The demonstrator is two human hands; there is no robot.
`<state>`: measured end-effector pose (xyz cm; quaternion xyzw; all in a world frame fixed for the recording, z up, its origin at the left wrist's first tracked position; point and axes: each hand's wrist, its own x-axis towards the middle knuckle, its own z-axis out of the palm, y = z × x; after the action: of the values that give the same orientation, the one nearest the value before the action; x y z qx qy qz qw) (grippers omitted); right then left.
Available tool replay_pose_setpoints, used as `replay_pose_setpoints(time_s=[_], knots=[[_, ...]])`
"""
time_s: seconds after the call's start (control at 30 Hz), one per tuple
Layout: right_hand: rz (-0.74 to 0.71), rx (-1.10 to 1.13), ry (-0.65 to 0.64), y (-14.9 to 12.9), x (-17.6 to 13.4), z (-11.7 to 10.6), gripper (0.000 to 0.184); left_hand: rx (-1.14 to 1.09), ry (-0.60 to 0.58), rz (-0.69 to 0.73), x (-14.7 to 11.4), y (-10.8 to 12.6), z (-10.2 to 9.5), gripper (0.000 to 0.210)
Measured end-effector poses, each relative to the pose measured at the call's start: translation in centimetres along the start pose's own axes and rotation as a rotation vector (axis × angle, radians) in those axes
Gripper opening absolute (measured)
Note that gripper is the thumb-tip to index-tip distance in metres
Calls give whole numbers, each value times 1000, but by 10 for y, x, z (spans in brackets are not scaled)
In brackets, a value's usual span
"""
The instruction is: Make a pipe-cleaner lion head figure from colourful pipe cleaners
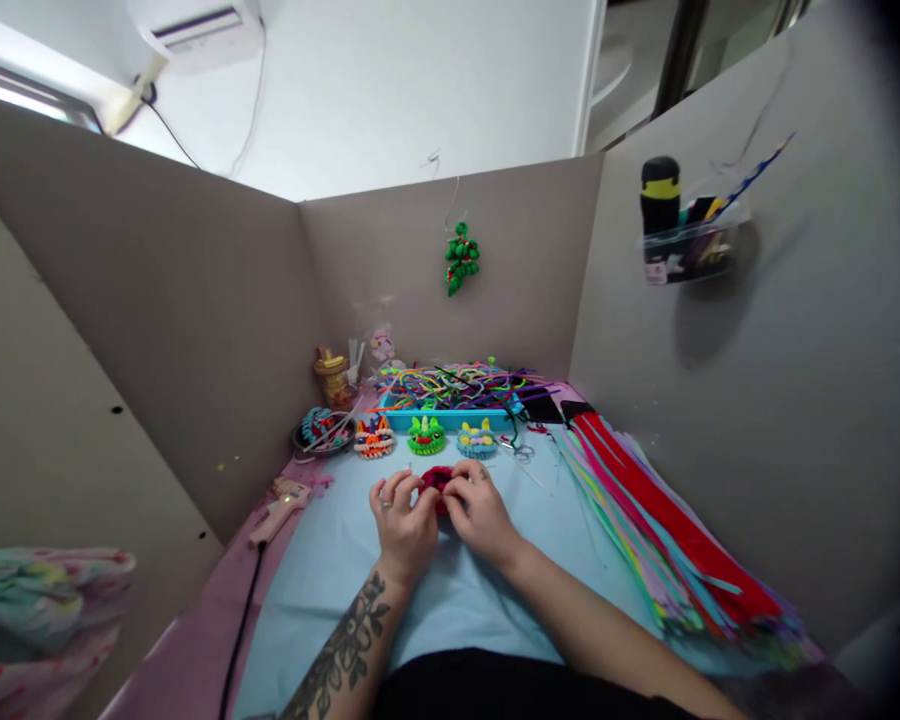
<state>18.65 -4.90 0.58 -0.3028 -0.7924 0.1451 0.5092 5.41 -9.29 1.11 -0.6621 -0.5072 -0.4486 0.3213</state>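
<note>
"What are the hands up to?"

"Both are at the red piece point(439, 473), right in the middle over the blue cloth point(330, 590). The left hand point(406, 515) is curled, thumb and fingertips pinched together on its near left edge."

"And the right hand point(481, 508)?"

"Curled in just as tightly, fingertips nipping the other side. The two thumbs nearly meet, and the fingers cover part of the piece, so I can't tell its full shape."

"What's just beyond?"

"Three toy heads in a row: an orange one point(374, 438) at left, a green one point(426, 436) between, a blue-and-yellow one point(475, 440) at right. Behind them, a blue tray point(450, 421) heaped with coloured strips point(450, 385)."

"Off to the sides?"

"Scissors point(523, 452) by the right-hand toy, and a pink glue gun point(279, 510) over on the left."
</note>
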Motion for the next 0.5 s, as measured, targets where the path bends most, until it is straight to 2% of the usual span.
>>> replay_pose_setpoints(time_s=[0.13,0.23,0.5], knots=[[37,53,50,3,1,1,14,-76,1,-2,-3,-9,1,13],[76,106,70,8,2,0,13,-163,-20,-80,-6,-20,2,12],[132,148,66,13,2,-2,12,-180,-179,-131,-8,-19,6,10]])
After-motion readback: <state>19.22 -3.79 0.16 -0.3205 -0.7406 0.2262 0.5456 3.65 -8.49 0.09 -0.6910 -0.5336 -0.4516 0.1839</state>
